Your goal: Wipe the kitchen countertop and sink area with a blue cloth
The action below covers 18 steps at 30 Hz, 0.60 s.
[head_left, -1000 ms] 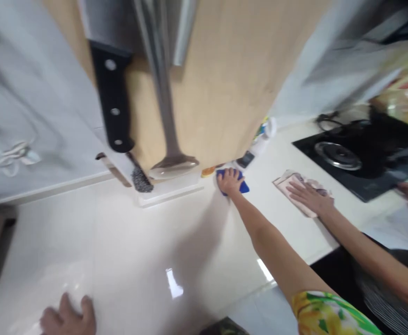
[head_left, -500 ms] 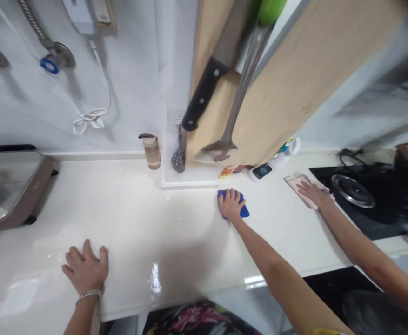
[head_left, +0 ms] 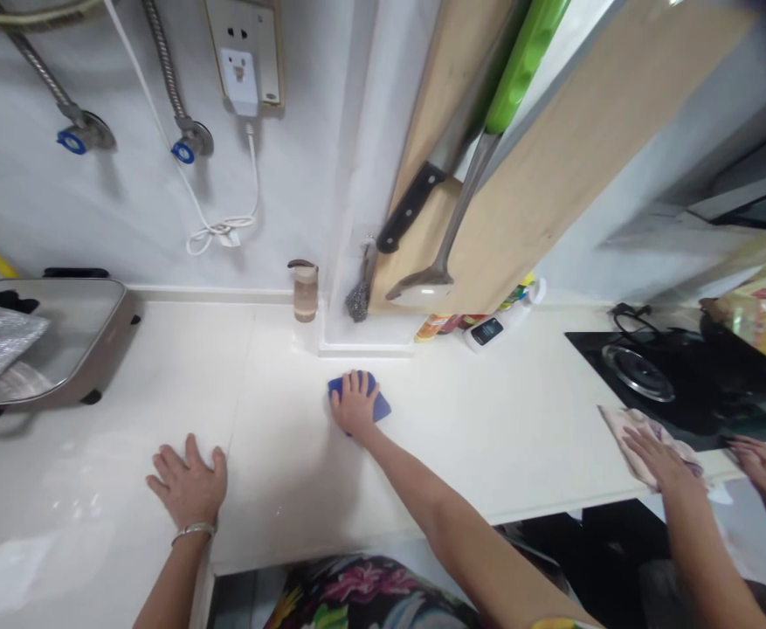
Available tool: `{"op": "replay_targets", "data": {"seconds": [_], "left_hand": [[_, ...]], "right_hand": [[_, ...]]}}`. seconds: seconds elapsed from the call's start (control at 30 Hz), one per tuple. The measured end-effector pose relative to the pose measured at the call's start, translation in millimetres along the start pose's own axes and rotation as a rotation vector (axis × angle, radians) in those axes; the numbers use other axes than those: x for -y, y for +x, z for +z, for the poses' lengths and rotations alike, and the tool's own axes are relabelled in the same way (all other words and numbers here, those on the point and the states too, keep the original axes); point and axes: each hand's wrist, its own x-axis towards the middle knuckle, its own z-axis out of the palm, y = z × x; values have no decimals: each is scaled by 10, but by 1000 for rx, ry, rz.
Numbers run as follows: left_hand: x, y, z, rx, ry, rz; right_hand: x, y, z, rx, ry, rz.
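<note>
My left hand (head_left: 189,482) rests palm down on the white countertop (head_left: 278,480), fingers spread, with nothing in it. A bracelet circles that wrist. My right hand (head_left: 355,404) presses a blue cloth (head_left: 381,409) against the counter, just in front of the white ledge (head_left: 366,351). Parts of the cloth stick out beyond the fingers, and the rest is hidden under the palm. A brown-tinted jug (head_left: 305,294) stands by the wall, behind and left of the cloth.
At right, another person's hand (head_left: 658,454) lies on a pink cloth (head_left: 624,437) beside the black cooktop (head_left: 572,349). An electric pan (head_left: 104,345) stands at left. A knife (head_left: 410,210) and a green-handled spatula (head_left: 458,218) hang before a wooden board (head_left: 520,227); bottles (head_left: 487,332) stand below.
My right hand has slid left along the counter with the blue cloth. My left hand stays planted. The other person's pink cloth has moved toward the counter's front edge. The view has shifted.
</note>
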Motion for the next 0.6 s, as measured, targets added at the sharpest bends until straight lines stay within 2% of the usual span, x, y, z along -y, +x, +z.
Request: {"op": "replay_targets", "data": {"seconds": [0.13,0.2,0.3,0.4,0.47,0.53,0.6], "left_hand": [[42,-12,-5,15,13,33],[88,-22,3,53,12,29],[260,4,27,198,-9,39],[593,138,2,364,-32,125],[879,290,-73,407,-28,221],[1166,462,-184,358,15,279],[1400,613,-294,274,74,258]], "right_hand": [[288,-333,-22,85,14,-168],[320,-493,-44,110,28,-255],[253,-679,-71,125,48,-361],[103,-793,-75,104,66,-416],[-16,-855,-57,59,66,-437],[-134,-928,-25,3,47,-475],[-236,-1011,16,-37,18,-503]]}}
